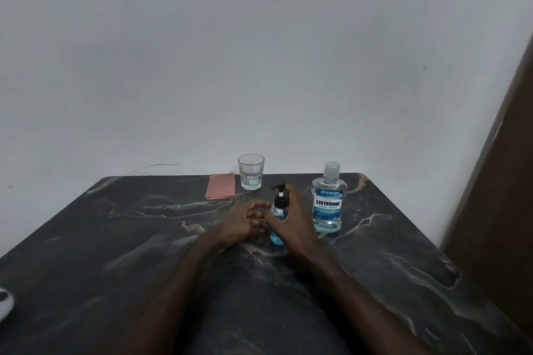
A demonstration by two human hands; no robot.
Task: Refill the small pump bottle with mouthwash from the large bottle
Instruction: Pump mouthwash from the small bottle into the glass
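Desk [115, 253]: dark marble-patterned top with pale and tan veins, set against a plain light wall [259, 52]; a brown panel [507, 181] stands at the right edge.

Pump bottle [279, 212]: small, clear, upright near the desk's middle, blue liquid showing in its lower part, black pump head on, nozzle pointing left.

Right hand [294, 220]: wrapped around the right side of the pump bottle, thumb across the front of the body, fingers [291, 196] curled behind it up near the collar; closed in a grip on the bottle.

Left hand [245, 220]: just left of the pump bottle, fingers loosely curled and half open, tips near the bottle's side; whether they touch it cannot be told. Nothing held.

Large bottle [328, 199]: clear Listerine Cool Mint bottle, upright, just right of the right hand and apart from it, clear cap on, blue label, pale blue liquid low in the base.

Glass [251, 171]: clear tumbler, upright, at the far edge, left of the large bottle.

Cloth [220, 186]: pink, folded flat, just left of the glass at the far edge.

White object [5, 304]: partly in view at the near left edge; kind not clear.
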